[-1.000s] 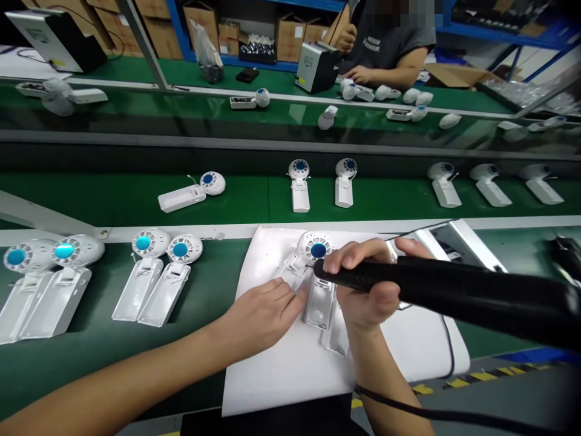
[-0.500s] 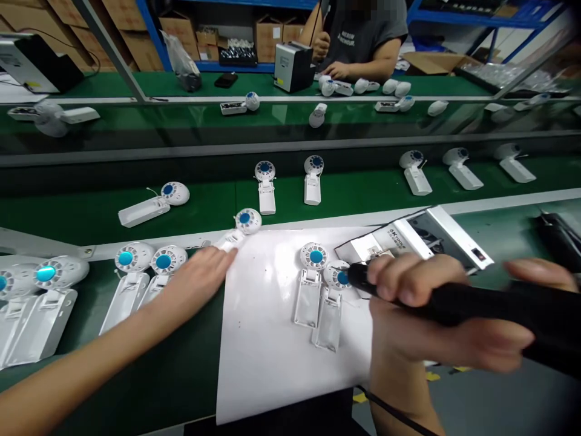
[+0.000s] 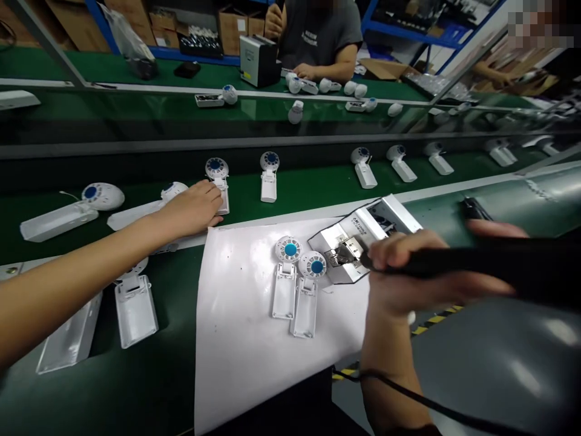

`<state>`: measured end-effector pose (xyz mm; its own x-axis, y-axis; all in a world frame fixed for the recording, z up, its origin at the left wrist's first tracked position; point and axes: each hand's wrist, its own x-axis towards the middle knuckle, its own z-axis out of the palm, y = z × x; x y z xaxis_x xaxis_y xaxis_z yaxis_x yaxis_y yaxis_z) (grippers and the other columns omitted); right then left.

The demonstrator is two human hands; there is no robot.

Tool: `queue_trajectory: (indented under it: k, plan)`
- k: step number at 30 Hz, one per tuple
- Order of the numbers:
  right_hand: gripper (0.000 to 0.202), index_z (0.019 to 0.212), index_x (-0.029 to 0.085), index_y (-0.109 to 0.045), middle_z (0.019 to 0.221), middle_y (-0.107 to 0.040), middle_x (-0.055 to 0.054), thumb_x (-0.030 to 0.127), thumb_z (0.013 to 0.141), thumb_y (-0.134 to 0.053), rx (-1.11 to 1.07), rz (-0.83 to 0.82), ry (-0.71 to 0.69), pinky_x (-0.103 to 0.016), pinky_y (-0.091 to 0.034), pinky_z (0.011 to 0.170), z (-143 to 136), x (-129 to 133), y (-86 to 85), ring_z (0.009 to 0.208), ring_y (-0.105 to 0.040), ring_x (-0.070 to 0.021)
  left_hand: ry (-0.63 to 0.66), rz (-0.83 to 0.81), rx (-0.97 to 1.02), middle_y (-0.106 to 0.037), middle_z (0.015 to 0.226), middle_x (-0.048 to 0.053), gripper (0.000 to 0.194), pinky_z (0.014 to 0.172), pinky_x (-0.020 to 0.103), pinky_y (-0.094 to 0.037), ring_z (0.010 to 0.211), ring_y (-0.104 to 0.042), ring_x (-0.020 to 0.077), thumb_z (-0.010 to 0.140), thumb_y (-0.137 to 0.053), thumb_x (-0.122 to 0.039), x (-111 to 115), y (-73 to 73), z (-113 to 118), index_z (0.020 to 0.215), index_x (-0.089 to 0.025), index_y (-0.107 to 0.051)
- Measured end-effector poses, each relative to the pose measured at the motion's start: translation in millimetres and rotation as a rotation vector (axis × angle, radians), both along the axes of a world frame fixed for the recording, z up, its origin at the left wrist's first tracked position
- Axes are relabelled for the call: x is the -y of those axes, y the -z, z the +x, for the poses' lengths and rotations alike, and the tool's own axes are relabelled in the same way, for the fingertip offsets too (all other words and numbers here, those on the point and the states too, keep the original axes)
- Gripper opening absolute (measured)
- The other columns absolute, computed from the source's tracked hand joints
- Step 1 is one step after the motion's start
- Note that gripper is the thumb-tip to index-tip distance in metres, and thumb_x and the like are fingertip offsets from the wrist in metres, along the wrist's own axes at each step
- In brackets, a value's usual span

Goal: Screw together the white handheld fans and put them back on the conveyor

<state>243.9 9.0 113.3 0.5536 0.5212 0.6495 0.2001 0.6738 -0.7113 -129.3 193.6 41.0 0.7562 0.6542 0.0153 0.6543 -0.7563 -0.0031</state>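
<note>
Left hand (image 3: 196, 208) on white unit (image 3: 216, 167) at near edge of green belt (image 3: 245, 201); can't tell if gripped. Right hand (image 3: 403, 290) clasps black driver (image 3: 472, 260) near screw feeder (image 3: 362, 229). Likely pick-up step; next wants sure grip.

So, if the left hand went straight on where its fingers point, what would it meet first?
Most likely the white plastic unit with a round, blue-centred head: the left hand overlaps its body in view, though depth leaves actual contact unclear.
</note>
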Motion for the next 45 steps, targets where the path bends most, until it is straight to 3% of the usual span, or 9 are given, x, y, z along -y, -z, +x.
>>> queue_trajectory:
  k: [3,5,10,13,16,23,34,39,45]
  plan:
    - [0.052,0.115,0.029,-0.06,0.054,-0.056,0.011,0.072,0.095,-0.081,0.043,0.085,-0.02,-0.027,-0.035,0.032,-15,-36,18.9,0.032,-0.038,-0.0126,-0.037,-0.067,0.056,-0.065,0.105,0.011,0.027,0.118,0.05,-0.051,0.112,-0.063,0.0288,0.113,-0.044,-0.024,-7,6.4,22,0.101,-0.014,-0.065]
    - [0.049,0.115,0.028,-0.06,0.056,-0.057,0.011,0.066,0.096,-0.083,0.047,0.039,-0.048,-0.027,-0.038,0.034,-17,-41,30.2,0.033,-0.04,-0.012,-0.07,-0.071,0.123,-0.065,0.105,0.012,0.03,0.109,0.047,-0.055,0.107,-0.062,0.0293,0.116,-0.042,-0.026,9,0.6,28,0.105,-0.014,-0.066]
    - [0.05,0.127,0.032,-0.06,0.057,-0.054,0.012,0.074,0.1,-0.072,0.067,-0.039,-0.308,-0.028,-0.041,0.034,-19,-14,31.8,0.033,-0.04,-0.0132,0.037,-0.032,0.179,-0.066,0.109,0.013,0.029,0.114,0.052,-0.052,0.112,-0.061,0.0322,0.105,-0.043,-0.004,123,-9.1,53,0.107,-0.014,-0.071]
    - [0.051,0.133,0.036,-0.068,0.058,-0.053,0.01,0.077,0.102,-0.065,-0.004,-0.047,-0.49,-0.029,-0.039,0.031,-39,0,23.1,0.031,-0.035,-0.0126,0.198,-0.069,0.22,-0.067,0.107,0.011,0.026,0.117,0.05,-0.05,0.105,-0.06,0.0299,0.096,-0.052,-0.001,193,10.7,74,0.107,-0.015,-0.071]
    - [0.049,0.133,0.039,-0.071,0.059,-0.055,0.009,0.076,0.102,-0.066,-0.004,-0.04,-0.563,-0.029,-0.042,0.031,-74,1,22.3,0.032,-0.037,-0.0128,0.329,-0.108,0.332,-0.067,0.106,0.009,0.008,0.116,0.046,-0.049,0.103,-0.059,0.0288,0.104,-0.063,-0.016,228,36.7,86,0.107,-0.016,-0.07]
    - [0.047,0.125,0.035,-0.06,0.058,-0.055,0.013,0.072,0.1,-0.074,-0.106,-0.156,-0.755,-0.024,-0.041,0.037,-134,-21,46.8,0.035,-0.039,-0.0114,0.365,-0.055,0.465,-0.068,0.104,0.007,0.01,0.108,0.042,-0.048,0.103,-0.061,0.0261,0.111,-0.066,-0.025,230,53.0,89,0.103,-0.02,-0.067]
    - [0.055,0.118,0.032,-0.054,0.056,-0.053,0.013,0.072,0.092,-0.082,-0.104,-0.327,-0.789,-0.028,-0.032,0.037,-139,-22,74.4,0.035,-0.037,-0.0122,0.37,-0.056,0.497,-0.069,0.101,0.007,0.012,0.1,0.042,-0.049,0.1,-0.063,0.0262,0.109,-0.066,-0.025,228,55.9,90,0.099,-0.019,-0.067]
    - [0.061,0.112,0.029,-0.059,0.056,-0.053,0.01,0.078,0.086,-0.084,0.001,-0.445,-0.777,-0.031,-0.039,0.045,-137,-17,93.8,0.044,-0.044,-0.0141,0.384,-0.089,0.511,-0.069,0.1,0.006,0.013,0.102,0.043,-0.047,0.102,-0.063,0.0259,0.11,-0.066,-0.025,229,55.3,89,0.099,-0.019,-0.066]
    - [0.06,0.107,0.027,-0.062,0.057,-0.056,0.009,0.071,0.081,-0.094,0.103,-0.337,-0.683,-0.03,-0.046,0.047,-149,-19,88.5,0.046,-0.049,-0.0132,0.332,-0.085,0.536,-0.068,0.098,0.005,0.017,0.095,0.042,-0.048,0.096,-0.061,0.0252,0.112,-0.064,-0.026,233,61.5,90,0.095,-0.021,-0.062]
